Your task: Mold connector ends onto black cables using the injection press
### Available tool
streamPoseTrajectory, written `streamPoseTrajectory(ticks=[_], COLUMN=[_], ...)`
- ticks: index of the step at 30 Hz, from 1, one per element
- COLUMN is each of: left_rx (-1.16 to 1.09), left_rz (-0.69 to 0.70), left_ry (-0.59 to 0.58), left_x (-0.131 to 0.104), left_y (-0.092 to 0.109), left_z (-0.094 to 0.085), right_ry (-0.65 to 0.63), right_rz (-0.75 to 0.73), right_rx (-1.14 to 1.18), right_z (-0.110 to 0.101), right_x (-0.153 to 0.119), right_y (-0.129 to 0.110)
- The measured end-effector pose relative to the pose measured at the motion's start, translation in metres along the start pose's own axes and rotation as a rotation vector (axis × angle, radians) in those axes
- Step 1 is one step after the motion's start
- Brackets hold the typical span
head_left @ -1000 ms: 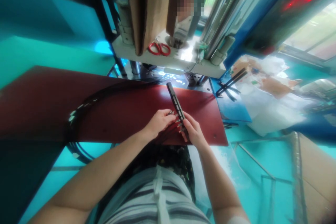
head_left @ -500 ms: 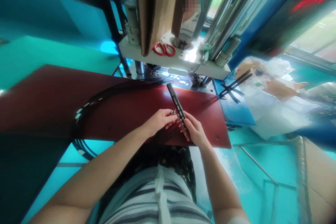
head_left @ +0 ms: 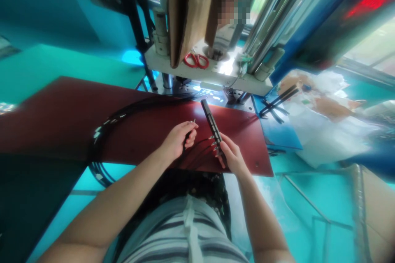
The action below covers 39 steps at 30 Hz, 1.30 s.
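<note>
My right hand (head_left: 230, 152) is wrapped round the lower end of a dark slotted bar (head_left: 211, 121), which is tilted above the red-brown board (head_left: 148, 131). Thin black cables (head_left: 200, 144) with small metal ends run from the bar's left side. To the left of the bar and apart from it, my left hand (head_left: 182, 137) is closed on a black cable, whose small metal tip (head_left: 194, 121) sticks up past the fingers.
A press-like machine stands behind the board, its pale plate (head_left: 182, 65) bearing red-handled scissors (head_left: 196, 61). A black cable bundle (head_left: 108, 121) curves across the board. Clear plastic bags (head_left: 333, 131) lie at the right. Part of a person shows behind the machine.
My left hand has moved left, away from the bar, with a cable in it. My right hand still holds the bar. The view has shifted slightly.
</note>
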<state>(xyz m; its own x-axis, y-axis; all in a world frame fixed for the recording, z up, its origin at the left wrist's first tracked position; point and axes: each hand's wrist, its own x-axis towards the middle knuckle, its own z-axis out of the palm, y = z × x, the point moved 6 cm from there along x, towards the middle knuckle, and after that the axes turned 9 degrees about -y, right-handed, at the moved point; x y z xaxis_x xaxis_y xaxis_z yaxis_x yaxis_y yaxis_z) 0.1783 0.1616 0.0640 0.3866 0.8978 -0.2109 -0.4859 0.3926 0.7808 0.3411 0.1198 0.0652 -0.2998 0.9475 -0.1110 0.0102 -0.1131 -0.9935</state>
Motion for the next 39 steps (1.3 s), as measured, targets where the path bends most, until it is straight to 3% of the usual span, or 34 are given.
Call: streamPoseTrajectory(ticks=[6,12,16,26,33,39], left_rx=[0.227,0.477,0.600,0.515,0.523,0.420], left_rz=[-0.020,-0.063,-0.034,-0.047,0.047,-0.068], left_ry=[-0.055,0.053,0.060,0.048,0.038,0.026], left_x=[0.000,0.003,0.005,0.003,0.011,0.008], left_y=[-0.002,-0.003,-0.005,-0.004,-0.011,-0.008], left_z=[0.010,0.014,0.018,0.020,0.010,0.012], right_ry=[-0.030,-0.078,-0.103,-0.158,-0.150,-0.155], right_rz=[0.006,0.028,0.041,0.059,0.074,0.073], right_rx=[-0.031,-0.037,-0.012,-0.014,-0.169,-0.250], right_z=[0.002,0.003,0.002,0.001,0.004,0.007], right_x=[-0.001,-0.001,-0.001,0.001,0.002,0.004], right_y=[-0.002,-0.002,-0.002,-0.002,-0.003,-0.001])
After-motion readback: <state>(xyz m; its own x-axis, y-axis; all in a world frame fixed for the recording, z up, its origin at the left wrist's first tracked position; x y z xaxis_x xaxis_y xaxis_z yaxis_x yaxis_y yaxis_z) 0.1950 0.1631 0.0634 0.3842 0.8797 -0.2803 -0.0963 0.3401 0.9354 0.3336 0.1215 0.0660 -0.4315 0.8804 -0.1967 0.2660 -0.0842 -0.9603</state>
